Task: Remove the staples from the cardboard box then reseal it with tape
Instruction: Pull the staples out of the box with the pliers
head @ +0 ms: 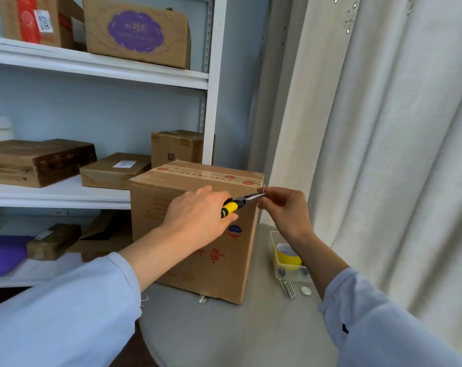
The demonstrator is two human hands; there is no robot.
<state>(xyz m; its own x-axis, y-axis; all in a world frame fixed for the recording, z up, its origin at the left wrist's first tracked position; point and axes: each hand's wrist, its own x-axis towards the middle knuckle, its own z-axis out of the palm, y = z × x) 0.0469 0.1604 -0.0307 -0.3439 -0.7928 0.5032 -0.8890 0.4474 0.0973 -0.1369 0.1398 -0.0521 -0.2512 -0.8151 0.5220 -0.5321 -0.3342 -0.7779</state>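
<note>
**Pliers at the top right corner of the box**

I see the cardboard box (198,229) standing upright on the round grey bench (224,329), just in front of the white shelf unit (97,72). A strip of printed tape (206,174) runs across its top. My left hand (198,218) is curled round the yellow and black handles of the pliers (240,203), holding them against the upper front of the box with the metal nose pointing right. My right hand (285,207) sits at the top right corner of the box, thumb and forefinger pinched together at the tip of the pliers; I think a thin bit of wire is between them, but it is too small for me to be sure.

To the right of the box, a clear plastic tub (275,250) on the bench holds a yellow roll of tape (288,256). Just in front of the tub lie a few loose metal pins (288,288) and a small round disc (306,290). Other cardboard boxes sit on the shelves, and a pale curtain (383,128) hangs on the right.
</note>
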